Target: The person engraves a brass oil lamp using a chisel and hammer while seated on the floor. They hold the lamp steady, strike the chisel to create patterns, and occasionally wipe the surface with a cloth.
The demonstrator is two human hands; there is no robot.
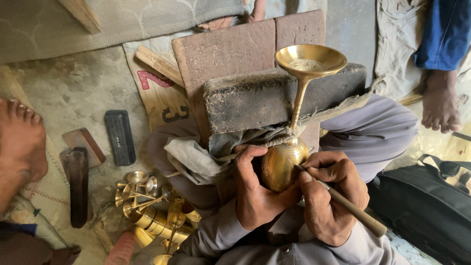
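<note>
A brass goblet-shaped piece [294, 113] lies across my lap, its wide bowl resting on a dark block [255, 100] and its rounded body toward me. My left hand [255, 191] cups the rounded brass body from the left and below. My right hand [328, 196] grips a thin engraving tool with a wooden handle [351, 208], its tip touching the brass body at its right side. A grey cloth [196, 157] lies under the piece by my left hand.
Several small brass pieces [152, 211] are piled on the floor at lower left. A black rectangular block [120, 137] and a dark wooden tool [78, 186] lie nearby. Another person's feet show at left [19, 147] and upper right [439, 103]. A black bag [427, 206] sits at right.
</note>
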